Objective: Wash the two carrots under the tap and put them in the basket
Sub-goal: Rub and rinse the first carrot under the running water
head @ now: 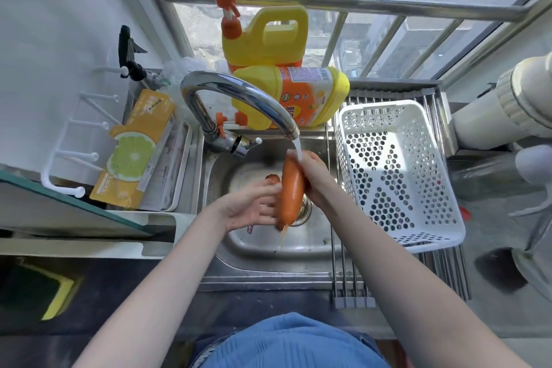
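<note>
An orange carrot (291, 191) hangs upright over the steel sink (268, 260), its top under the water running from the chrome tap (239, 95). My right hand (313, 173) grips the carrot's upper part. My left hand (254, 206) lies against its left side with fingers fairly straight. A second carrot (272, 179) lies in the sink bowl behind my left hand, mostly hidden. The white perforated basket (433, 236) sits on a roll-up rack to the right of the sink and holds nothing.
Two yellow detergent bottles (277, 69) stand and lie behind the tap. A lemon-print box (134, 152) rests in a tray at the left. A yellow sponge (56, 299) lies at the lower left. White pipes (507, 104) run at the right.
</note>
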Demonstrator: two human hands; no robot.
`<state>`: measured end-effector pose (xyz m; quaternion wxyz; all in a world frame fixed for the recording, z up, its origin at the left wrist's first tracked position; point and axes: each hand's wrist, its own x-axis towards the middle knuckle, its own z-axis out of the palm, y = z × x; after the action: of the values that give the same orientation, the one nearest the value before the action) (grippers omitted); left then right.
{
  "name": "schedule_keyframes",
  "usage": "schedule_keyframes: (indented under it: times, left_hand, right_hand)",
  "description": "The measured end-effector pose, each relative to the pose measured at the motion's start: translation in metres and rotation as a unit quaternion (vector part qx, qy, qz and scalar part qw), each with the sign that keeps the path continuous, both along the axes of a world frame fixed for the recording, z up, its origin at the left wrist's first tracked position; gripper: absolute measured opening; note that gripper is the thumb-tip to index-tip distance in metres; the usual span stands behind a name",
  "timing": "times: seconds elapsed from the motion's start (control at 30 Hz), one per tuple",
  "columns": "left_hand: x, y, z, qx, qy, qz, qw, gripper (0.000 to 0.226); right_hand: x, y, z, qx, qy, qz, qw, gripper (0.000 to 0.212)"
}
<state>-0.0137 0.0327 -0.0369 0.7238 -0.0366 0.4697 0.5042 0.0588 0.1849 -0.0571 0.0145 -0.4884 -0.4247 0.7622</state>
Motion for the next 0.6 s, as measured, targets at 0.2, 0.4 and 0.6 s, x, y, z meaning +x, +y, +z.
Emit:
schedule_keyframes:
  times: [0.2,0.4,0.6]
  left_hand:
    - [0.041,0.036,0.004,-0.113,-0.016,0.076,0.991,0.012]
    - [0.052,0.048,-0.005,-0.21,0.197,0.117,0.95,0.021]
    - [0.05,0.043,-0.005,-0.25,0.458,0.018,0.853,0.015]
  right_hand:
    - [-0.021,-0.003,0.006,-0.116,0.068,-0.056,0.989,0.017]
    - [-0.025,-0.003,0.005,-0.088,0.029,-0.063,0.994,0.015]
    - [-0.028,-0.007,0.002,0.051,-0.017,-0.08,0.995,0.018]
